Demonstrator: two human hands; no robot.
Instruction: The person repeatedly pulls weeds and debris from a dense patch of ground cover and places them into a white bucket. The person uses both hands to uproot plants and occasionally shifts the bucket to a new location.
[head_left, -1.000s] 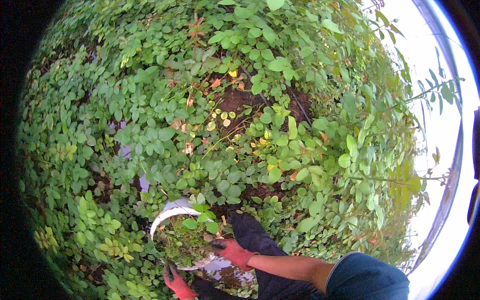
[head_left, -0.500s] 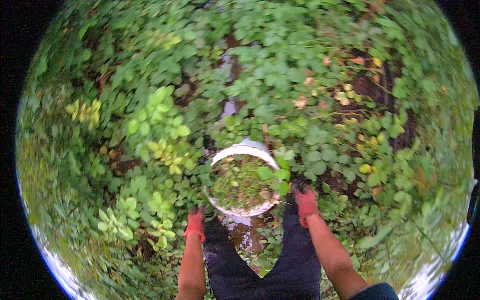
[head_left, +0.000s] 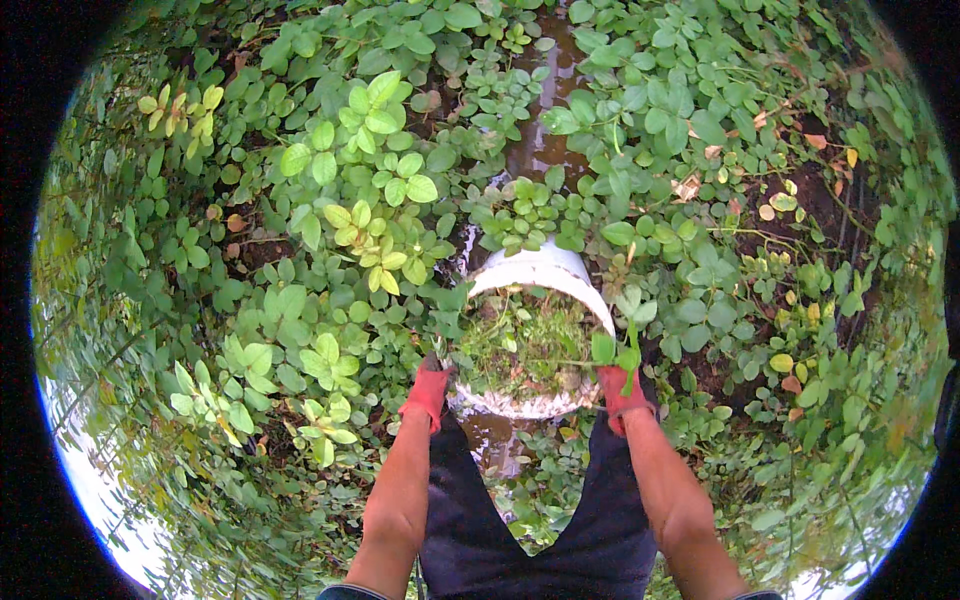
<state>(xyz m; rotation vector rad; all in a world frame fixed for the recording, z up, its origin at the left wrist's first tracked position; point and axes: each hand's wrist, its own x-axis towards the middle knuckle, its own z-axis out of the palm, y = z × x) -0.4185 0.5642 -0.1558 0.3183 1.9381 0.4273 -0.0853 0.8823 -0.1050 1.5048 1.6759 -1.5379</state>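
A round white bucket, its rim smeared with dirt, stands between my legs with its mouth toward me. Pulled weeds and plant scraps fill it. My left hand, in a red glove with dark fingers, is closed at the bucket's left side. On the opposite side, my right hand, gloved the same way, is closed at the rim; green leaves and the bucket edge partly cover its fingers.
Dense leafy bushes crowd both sides. A narrow strip of muddy water runs ahead between them and shows again below the bucket. Bare soil and dark lines lie at the right. My dark trousers flank the bucket.
Both hands have come in from beside the bucket to its two sides. The bucket sits further right in view, and the bushes have shifted upward and right.
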